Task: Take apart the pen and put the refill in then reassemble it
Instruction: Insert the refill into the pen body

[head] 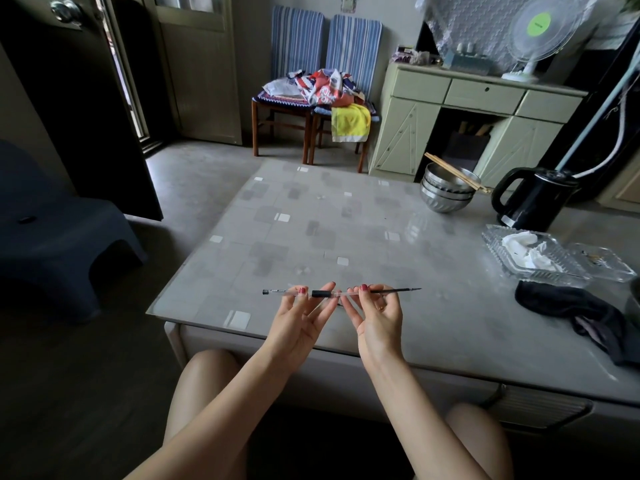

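My left hand (301, 320) pinches a clear pen barrel (277, 291) with a black grip band (320, 293); it lies level, its dark end cap pointing left. My right hand (377, 320) holds a thin black refill (394, 290) by thumb and forefinger, its tip pointing right. The refill's other end meets the barrel's open end between the two hands, just above the near edge of the glass-topped table (311, 237). How far the refill sits inside the barrel is hidden by my fingers.
On the table's right side are stacked steel bowls (446, 194) with chopsticks, a black kettle (533, 199), a glass tray (533, 258) with tissue and a dark cloth (581, 313). A dark stool (62, 237) stands left. Two chairs and a cabinet stand behind.
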